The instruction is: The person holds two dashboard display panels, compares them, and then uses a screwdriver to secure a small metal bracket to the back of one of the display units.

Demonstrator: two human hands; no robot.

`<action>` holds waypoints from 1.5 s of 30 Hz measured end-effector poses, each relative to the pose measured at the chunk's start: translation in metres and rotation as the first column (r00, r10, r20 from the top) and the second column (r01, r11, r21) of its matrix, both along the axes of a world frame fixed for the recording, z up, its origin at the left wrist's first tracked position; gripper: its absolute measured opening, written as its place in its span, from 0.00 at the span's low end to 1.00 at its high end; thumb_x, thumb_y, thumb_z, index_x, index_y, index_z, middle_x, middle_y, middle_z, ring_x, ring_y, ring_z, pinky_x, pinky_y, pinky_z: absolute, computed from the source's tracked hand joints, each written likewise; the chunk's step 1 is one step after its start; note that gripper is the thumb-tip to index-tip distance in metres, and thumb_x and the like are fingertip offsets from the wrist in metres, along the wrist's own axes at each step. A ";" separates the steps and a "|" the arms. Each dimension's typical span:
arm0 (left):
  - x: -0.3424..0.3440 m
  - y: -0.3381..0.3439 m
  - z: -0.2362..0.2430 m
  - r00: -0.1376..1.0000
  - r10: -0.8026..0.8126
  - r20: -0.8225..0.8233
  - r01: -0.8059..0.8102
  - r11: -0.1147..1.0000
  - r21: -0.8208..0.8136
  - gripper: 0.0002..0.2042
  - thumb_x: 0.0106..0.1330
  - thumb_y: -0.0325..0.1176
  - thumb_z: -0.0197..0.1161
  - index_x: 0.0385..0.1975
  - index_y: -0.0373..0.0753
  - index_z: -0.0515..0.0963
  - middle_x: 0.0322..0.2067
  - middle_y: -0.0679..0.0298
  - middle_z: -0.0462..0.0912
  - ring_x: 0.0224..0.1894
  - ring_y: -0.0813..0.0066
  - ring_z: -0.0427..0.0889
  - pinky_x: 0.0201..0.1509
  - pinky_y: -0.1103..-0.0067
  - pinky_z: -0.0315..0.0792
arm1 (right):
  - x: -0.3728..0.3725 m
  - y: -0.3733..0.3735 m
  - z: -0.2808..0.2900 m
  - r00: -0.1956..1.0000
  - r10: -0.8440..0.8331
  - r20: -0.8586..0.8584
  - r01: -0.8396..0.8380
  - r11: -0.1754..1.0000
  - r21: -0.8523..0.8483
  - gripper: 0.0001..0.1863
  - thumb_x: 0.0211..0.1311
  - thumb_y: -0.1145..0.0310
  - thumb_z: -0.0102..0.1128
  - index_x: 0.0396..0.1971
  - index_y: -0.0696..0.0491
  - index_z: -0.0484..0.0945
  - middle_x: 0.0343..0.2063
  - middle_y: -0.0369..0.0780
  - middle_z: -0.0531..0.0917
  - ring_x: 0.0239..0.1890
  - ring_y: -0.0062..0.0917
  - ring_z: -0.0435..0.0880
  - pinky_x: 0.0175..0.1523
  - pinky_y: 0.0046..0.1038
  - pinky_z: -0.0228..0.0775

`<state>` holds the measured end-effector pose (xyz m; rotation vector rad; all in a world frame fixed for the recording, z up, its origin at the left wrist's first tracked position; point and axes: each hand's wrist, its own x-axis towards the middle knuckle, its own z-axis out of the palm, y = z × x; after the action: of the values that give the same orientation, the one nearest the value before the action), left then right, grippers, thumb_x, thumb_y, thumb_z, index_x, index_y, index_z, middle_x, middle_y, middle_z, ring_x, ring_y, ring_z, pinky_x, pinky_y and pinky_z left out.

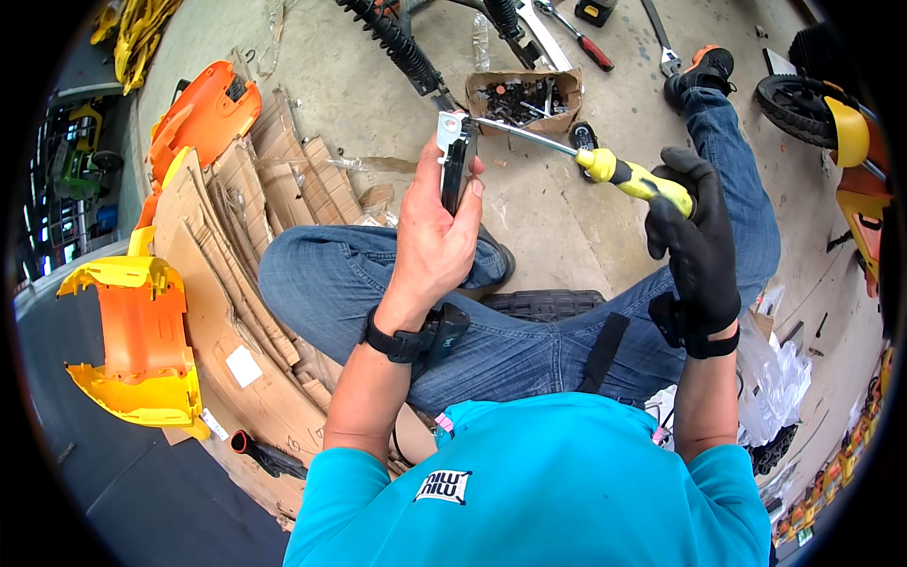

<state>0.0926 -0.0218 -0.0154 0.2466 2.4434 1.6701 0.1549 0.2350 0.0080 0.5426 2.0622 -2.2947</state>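
My bare left hand [435, 227] grips a narrow black part with a silver metal bracket [453, 156] at its upper end, held upright above my left knee. In my right hand [694, 231], which wears a black glove, is a screwdriver [635, 180] with a yellow-green and black handle. Its long shaft points left, and the tip meets the upper end of the black part. Whether the tip sits in a screw is too small to tell. Just beyond the shaft stands an open cardboard box [474, 93] of screws and small metal pieces.
Flattened cardboard [213, 274] is piled on the left, with orange and yellow plastic shells [142, 331] beside it. Black spring shock absorbers [397, 47] stand ahead. A red-handled ratchet [593, 52] and an adjustable wrench [669, 61] lie on the floor. A small wheel [795, 109] is at the right.
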 end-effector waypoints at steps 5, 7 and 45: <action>0.002 -0.002 -0.003 1.000 0.010 0.000 -0.010 1.000 0.025 0.27 0.69 0.23 0.55 0.68 0.41 0.62 0.41 0.64 0.79 0.33 0.83 0.76 0.38 0.82 0.73 | -0.004 0.011 0.021 0.967 0.128 0.220 -0.125 0.992 -0.026 0.25 0.67 0.64 0.60 0.59 0.59 0.66 0.37 0.39 0.78 0.23 0.13 0.72 0.27 0.16 0.66; 0.000 0.000 0.001 1.000 -0.001 -0.002 0.001 1.000 0.022 0.27 0.69 0.23 0.55 0.68 0.42 0.62 0.41 0.64 0.79 0.33 0.82 0.76 0.38 0.81 0.73 | -0.001 0.002 0.007 0.993 0.000 0.117 -0.006 0.999 0.049 0.23 0.70 0.60 0.56 0.57 0.59 0.69 0.33 0.38 0.78 0.20 0.12 0.70 0.26 0.16 0.64; -0.010 -0.004 -0.002 0.903 0.023 0.429 -0.257 0.829 0.496 0.15 0.70 0.25 0.59 0.53 0.30 0.68 0.47 0.50 0.82 0.46 0.64 0.85 0.51 0.73 0.81 | -0.058 0.051 -0.101 0.995 0.095 0.008 -0.076 0.838 -0.540 0.23 0.67 0.65 0.62 0.58 0.56 0.69 0.43 0.40 0.80 0.47 0.26 0.81 0.51 0.30 0.76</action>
<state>0.0822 -0.0254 -0.0177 -0.2138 1.6796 2.1935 0.0973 0.2855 -0.0928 0.4382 1.2813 -2.6176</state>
